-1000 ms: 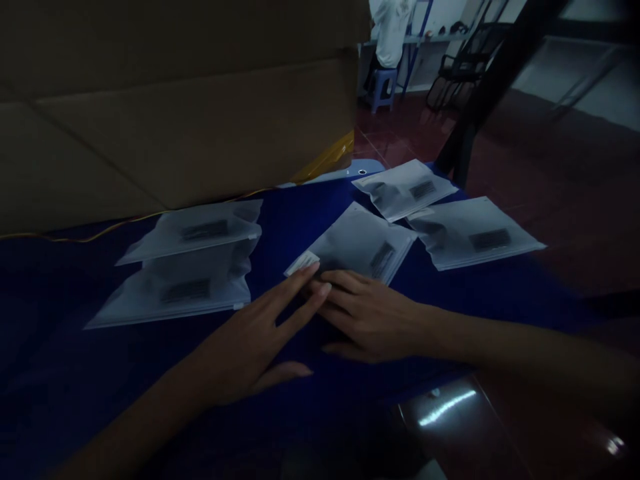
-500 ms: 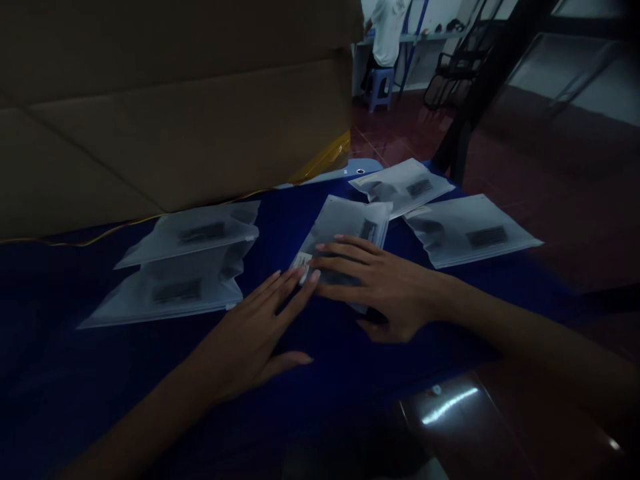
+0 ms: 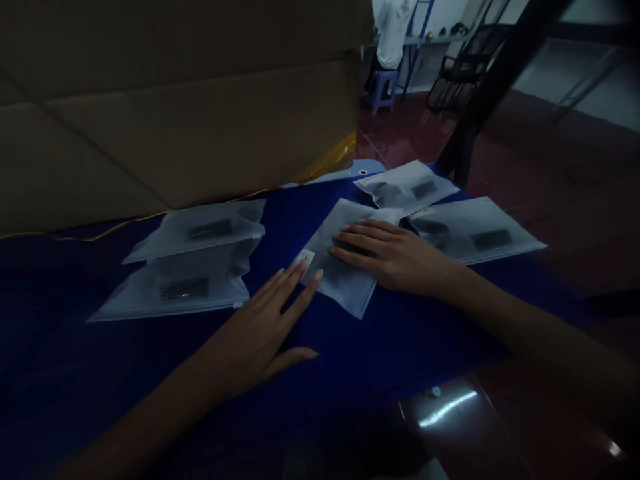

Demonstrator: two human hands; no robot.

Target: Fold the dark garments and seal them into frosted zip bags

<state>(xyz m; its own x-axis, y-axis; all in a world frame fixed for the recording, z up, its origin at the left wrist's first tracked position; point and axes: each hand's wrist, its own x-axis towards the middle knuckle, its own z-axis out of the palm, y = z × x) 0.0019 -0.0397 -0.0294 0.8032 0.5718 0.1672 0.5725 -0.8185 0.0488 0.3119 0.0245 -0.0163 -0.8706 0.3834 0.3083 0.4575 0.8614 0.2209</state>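
Note:
A frosted zip bag (image 3: 345, 293) lies flat on the blue tabletop (image 3: 320, 400) between my hands. Near its left edge is a small white label (image 3: 306, 259) with print too small to read. The fingertips of my left hand (image 3: 273, 323) touch the bag at that label, fingers stretched and thumb apart. Across the bag's right part rests my right hand (image 3: 387, 253), palm down with its fingers extended, covering some of its surface. Right of it lie two more frosted bags, a far one (image 3: 400, 183) and a nearer one (image 3: 465, 230), each with a dark printed patch.
Two overlapping frosted bags, an upper one (image 3: 175, 240) and a lower one (image 3: 140, 297), lie on the left. A large cardboard box (image 3: 190, 133) stands along the back, with a yellow cord at its base. Beyond, a person (image 3: 393, 33) sits on a blue stool (image 3: 384, 92). A dark post (image 3: 493, 93) rises at the right.
My right hand has slid up and right over the bag, away from my left hand, uncovering more of the bag's lower part. The left hand stays at the label. The view has shifted slightly.

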